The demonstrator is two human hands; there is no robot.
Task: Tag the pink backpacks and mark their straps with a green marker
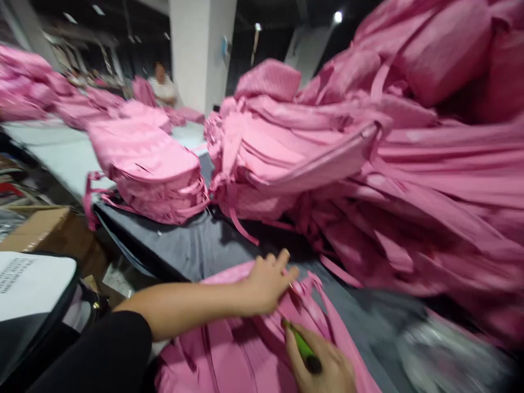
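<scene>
A pink backpack (229, 349) lies in front of me at the bottom of the head view, with its zips and straps showing. My left hand (266, 286) rests on its upper part, fingers spread apart near a strap. The thumb's contact with the fabric is unclear. Lower right, my right hand (321, 363) is closed around a green-handled tool (302, 346) with a black end. The tool's tip points toward the backpack fabric close to my left hand; its exact kind is blurred.
A large heap of pink backpacks (409, 180) rises on the right. Another pink backpack (151, 169) sits ahead on the grey-covered table (180, 245). Clear plastic (450, 349) lies at lower right. Cardboard boxes (45, 229) stand left. A person (164, 87) is in the background.
</scene>
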